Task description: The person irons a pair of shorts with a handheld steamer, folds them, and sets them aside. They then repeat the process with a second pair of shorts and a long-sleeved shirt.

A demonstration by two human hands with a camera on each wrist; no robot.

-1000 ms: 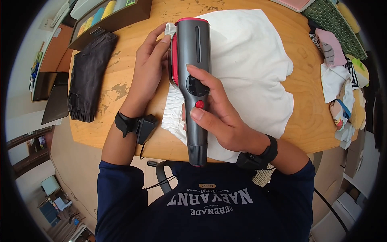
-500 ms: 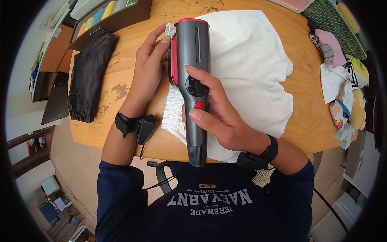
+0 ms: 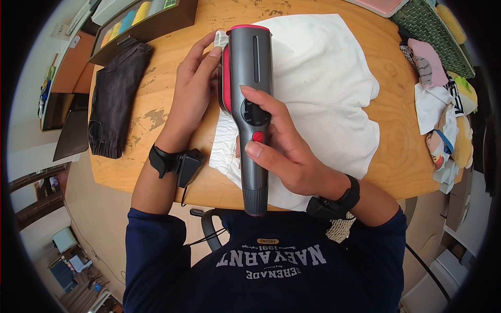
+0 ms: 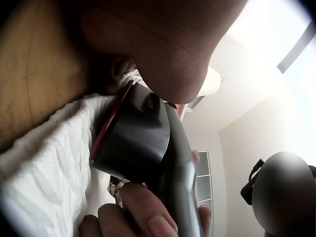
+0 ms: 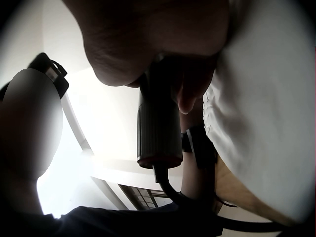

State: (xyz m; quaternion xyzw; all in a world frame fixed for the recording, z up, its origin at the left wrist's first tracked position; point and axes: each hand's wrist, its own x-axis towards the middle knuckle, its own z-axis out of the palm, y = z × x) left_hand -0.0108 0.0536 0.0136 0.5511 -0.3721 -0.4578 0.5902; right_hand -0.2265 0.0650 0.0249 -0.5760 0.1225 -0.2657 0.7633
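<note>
White shorts lie on the wooden table, their gathered waistband toward the left. My right hand grips the handle of a grey and red handheld steamer, thumb beside the red button. In the left wrist view the steamer head stands with its red-edged plate against the white cloth. My left hand pinches the waistband's far corner, close to the steamer's top end; some of its fingertips are hidden. In the right wrist view the ribbed handle end has a cord.
Dark folded trousers lie at the table's left. Behind them stands a brown box of rolled cloths. A green woven basket is at the back right, with a heap of mixed clothes before it.
</note>
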